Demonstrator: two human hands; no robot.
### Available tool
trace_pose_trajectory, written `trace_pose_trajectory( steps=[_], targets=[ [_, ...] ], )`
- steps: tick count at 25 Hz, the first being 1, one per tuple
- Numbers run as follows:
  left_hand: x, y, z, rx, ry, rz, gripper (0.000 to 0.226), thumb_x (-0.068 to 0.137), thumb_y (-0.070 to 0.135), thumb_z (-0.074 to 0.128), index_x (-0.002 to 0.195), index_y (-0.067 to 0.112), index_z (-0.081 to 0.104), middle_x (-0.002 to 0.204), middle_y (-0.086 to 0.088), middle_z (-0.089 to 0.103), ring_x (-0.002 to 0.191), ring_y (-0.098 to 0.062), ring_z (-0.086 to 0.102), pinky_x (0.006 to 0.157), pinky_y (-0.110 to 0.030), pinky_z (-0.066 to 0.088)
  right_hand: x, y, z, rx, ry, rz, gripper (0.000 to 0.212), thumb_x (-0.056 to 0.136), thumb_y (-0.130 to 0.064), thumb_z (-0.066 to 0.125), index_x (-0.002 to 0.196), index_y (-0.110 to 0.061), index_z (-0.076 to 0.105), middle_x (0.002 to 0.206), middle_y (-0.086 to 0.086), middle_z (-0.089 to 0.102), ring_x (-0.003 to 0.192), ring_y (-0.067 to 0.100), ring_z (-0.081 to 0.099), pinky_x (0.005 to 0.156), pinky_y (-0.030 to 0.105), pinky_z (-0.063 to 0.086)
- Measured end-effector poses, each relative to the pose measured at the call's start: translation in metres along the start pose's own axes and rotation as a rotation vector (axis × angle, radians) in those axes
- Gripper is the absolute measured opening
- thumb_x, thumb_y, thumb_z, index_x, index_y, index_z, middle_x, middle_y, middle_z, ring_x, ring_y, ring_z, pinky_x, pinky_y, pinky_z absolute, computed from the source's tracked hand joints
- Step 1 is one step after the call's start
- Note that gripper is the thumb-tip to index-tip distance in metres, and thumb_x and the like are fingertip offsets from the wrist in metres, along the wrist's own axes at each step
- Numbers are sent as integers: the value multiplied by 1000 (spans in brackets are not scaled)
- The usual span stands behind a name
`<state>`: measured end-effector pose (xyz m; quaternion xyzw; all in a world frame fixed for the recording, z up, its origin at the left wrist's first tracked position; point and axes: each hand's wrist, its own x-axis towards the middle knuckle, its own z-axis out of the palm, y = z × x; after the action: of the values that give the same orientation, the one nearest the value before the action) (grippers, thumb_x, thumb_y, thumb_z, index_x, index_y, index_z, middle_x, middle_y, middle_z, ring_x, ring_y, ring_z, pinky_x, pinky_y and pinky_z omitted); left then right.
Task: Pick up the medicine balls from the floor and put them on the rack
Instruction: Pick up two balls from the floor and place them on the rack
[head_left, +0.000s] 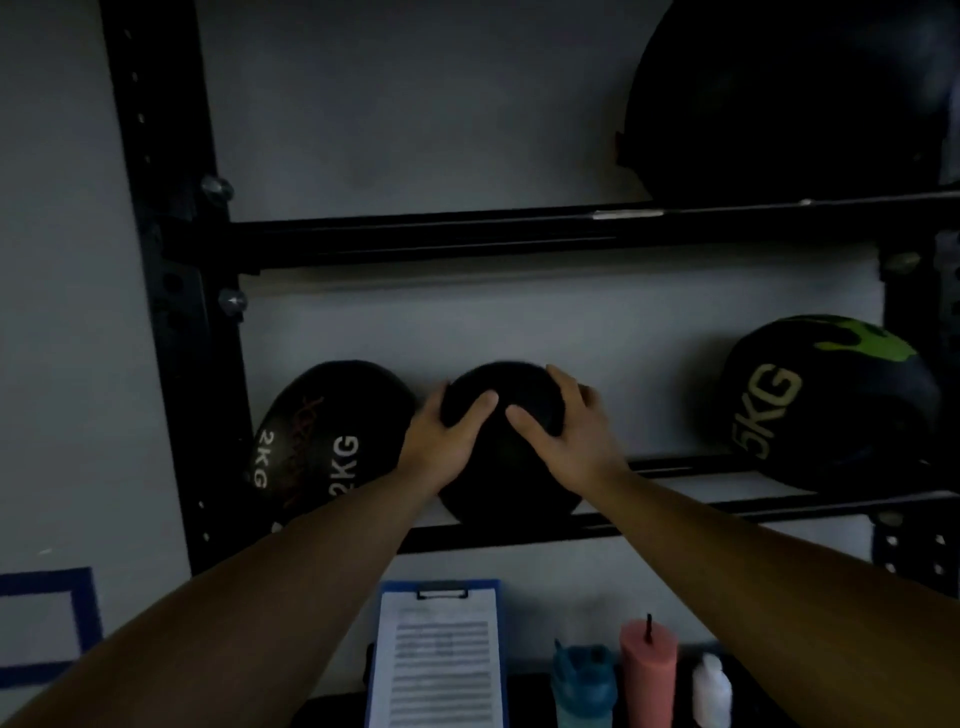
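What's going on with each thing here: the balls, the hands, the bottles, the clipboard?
Plain black ball: on the lower rails, gripped by both hands.
Left hand: closed on that ball.
Right hand: closed on it too.
2KG ball: resting on the rack.
5KG ball: resting on the rack.
Clipboard: paper clipped on.
Bottles: upright.

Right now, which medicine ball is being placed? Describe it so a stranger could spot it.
Find the black metal rack against the grey wall and look at its lower shelf. Between the black ball marked 2KG and the black-and-green ball marked 5KG sits a plain black medicine ball, held by the left hand and right hand. It shows no lettering.
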<state>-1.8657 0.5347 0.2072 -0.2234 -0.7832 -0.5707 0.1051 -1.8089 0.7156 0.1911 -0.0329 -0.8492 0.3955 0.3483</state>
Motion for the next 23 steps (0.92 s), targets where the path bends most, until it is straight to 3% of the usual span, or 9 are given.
trace_pose_trajectory(
  steps=[4, 7, 9, 13, 18, 20, 23],
  targets=[
    [31, -61, 46, 367, 107, 114, 86, 97, 80, 38, 168, 33, 27, 173, -7, 33, 152, -34, 41, 124, -43, 34, 68, 47, 45, -64, -63, -31, 86, 82, -89, 37, 154, -43, 40, 157, 9, 40, 140, 38, 41, 114, 54, 40],
    [47, -67, 62, 485, 230, 196, 92, 93, 80, 22, 165, 24, 37, 166, -9, 44, 147, -37, 45, 122, -51, 36, 92, 58, 55, -53, 15, -45, 83, 80, -89, 29, 147, -47, 50, 152, 2, 48, 134, 34, 46, 110, 54, 42],
    [57, -70, 63, 479, 241, 294, 87, 96, 73, 27, 159, 16, 47, 157, -11, 54, 143, -34, 49, 119, -50, 38, 95, 65, 57, -28, 45, -48, 79, 81, -88, 30, 145, -47, 53, 150, -1, 51, 133, 31, 48, 109, 52, 44],
    [46, -67, 56, 363, 166, 297, 82, 99, 69, 37, 161, 16, 44, 158, -11, 51, 143, -28, 48, 121, -45, 37, 84, 57, 46, 8, 8, -45, 77, 82, -85, 36, 145, -44, 54, 151, -1, 50, 136, 30, 48, 110, 52, 44],
    [20, -41, 21, 507, -92, 204, 85, 102, 70, 45, 171, 25, 23, 175, -5, 30, 156, -25, 36, 127, -45, 32, 56, 30, 11, -281, -202, -51, 73, 96, -79, 34, 160, -44, 28, 166, 1, 33, 143, 34, 39, 111, 56, 42],
    [9, -23, -1, 582, -170, 167, 84, 100, 73, 48, 168, 27, 33, 171, -3, 39, 151, -25, 44, 123, -45, 38, 38, 17, -13, -355, -223, -27, 76, 96, -78, 38, 161, -40, 28, 163, 6, 38, 141, 35, 45, 111, 54, 43],
    [-21, -1, -31, 631, -225, 170, 69, 96, 78, 48, 147, 32, 57, 142, 3, 66, 123, -20, 65, 107, -42, 53, -2, 2, -48, -436, -181, 17, 75, 96, -74, 45, 157, -32, 36, 155, 10, 48, 135, 35, 51, 109, 50, 45]
  ],
)
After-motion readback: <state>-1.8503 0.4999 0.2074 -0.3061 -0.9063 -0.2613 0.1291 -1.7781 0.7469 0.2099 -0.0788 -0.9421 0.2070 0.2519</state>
